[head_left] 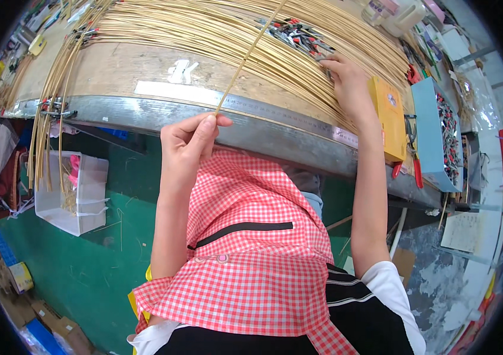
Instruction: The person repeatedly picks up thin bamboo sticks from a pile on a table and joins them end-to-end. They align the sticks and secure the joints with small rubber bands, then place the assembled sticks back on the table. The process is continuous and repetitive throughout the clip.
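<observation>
My left hand (189,142) is before the bench edge, with thumb and forefinger pinched together on the lower end of one thin strip (248,56). From this hand, the strip goes away from me and leans to the right, up to the top of the view; its long axis crosses over the many loose strips (204,36) on the bench, which run from upper left to lower right.

The pile of small clips (299,38), black with red tips, lies to the right of the held strip, beyond it from me. My right hand (351,86) is the nearer one: its bent fingers are at the right border of this pile. I cannot tell whether they are clamped on a clip, because the fingers hide the place.

Now I count: one strip in my left hand, one steel ruler (263,110) along the bench edge, one yellow box (389,121) beside my right forearm, one light blue box (426,127) with more clips in it, and one white bin (93,220) below on the left. The loose strips and the clips are too many for me to count exactly.
</observation>
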